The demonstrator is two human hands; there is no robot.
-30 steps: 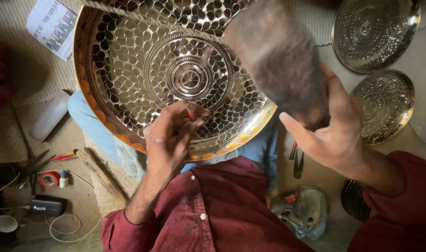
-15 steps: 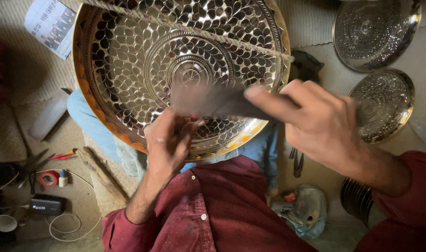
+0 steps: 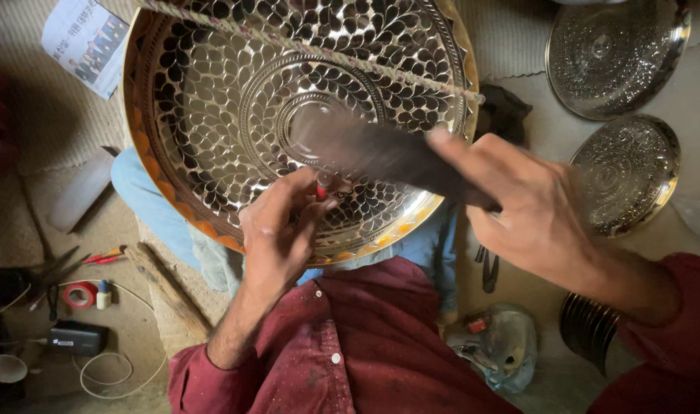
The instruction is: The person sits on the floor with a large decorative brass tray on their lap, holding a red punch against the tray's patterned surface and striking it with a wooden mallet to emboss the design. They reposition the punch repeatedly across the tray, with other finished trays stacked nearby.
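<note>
A large round brass tray [image 3: 212, 138] with a leaf pattern and a ringed centre rests tilted on my lap. My left hand [image 3: 277, 230] pinches a small red-topped punch [image 3: 321, 192] upright against the tray's lower part. My right hand [image 3: 534, 207] grips a hammer [image 3: 373, 149], motion-blurred, its head over the tray just above the punch. A twisted cord [image 3: 350, 61] runs across the tray's upper half.
Two smaller engraved metal plates [image 3: 614, 54] [image 3: 626, 180] lie on the floor at right, more stacked plates [image 3: 591, 330] at lower right. Pliers [image 3: 488, 268] and a bag [image 3: 503, 345] lie by my knee. At left: tape roll [image 3: 80, 295], wooden stick [image 3: 166, 287], cables, newspaper [image 3: 85, 38].
My right hand swung the hammer down from high at the right to just above the punch. The left hand kept the punch in place on the tray.
</note>
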